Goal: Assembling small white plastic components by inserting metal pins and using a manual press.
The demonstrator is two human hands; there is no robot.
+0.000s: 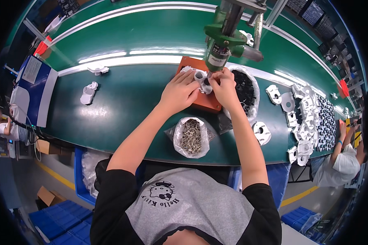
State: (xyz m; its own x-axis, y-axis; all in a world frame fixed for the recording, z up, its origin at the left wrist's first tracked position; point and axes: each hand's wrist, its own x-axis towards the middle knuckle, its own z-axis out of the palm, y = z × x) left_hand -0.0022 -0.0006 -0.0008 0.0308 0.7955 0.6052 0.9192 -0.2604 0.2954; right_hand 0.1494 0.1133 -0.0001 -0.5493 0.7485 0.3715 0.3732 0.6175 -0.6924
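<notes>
A white plastic housing (199,76) with round openings sits on an orange block (207,103), a dark piece showing in one opening. My left hand (180,90) lies over the housing's left side, fingers on top and thumb against its near edge, holding it. Beside the tool tip, my right hand (224,86) has its fingers pinched together at the housing's right side; what they hold is hidden. Directly above hangs a green press-like tool head (218,49). A clear bag of small metal screws or pins (191,138) stands between my forearms.
Right of the block is a bag of black parts (244,87). Many white housings (306,118) and rows of small dark parts (325,122) cover the bench's right. A loose white housing (88,94) lies left, near a blue-and-white machine (36,90). A co-worker's arm (340,141) is far right.
</notes>
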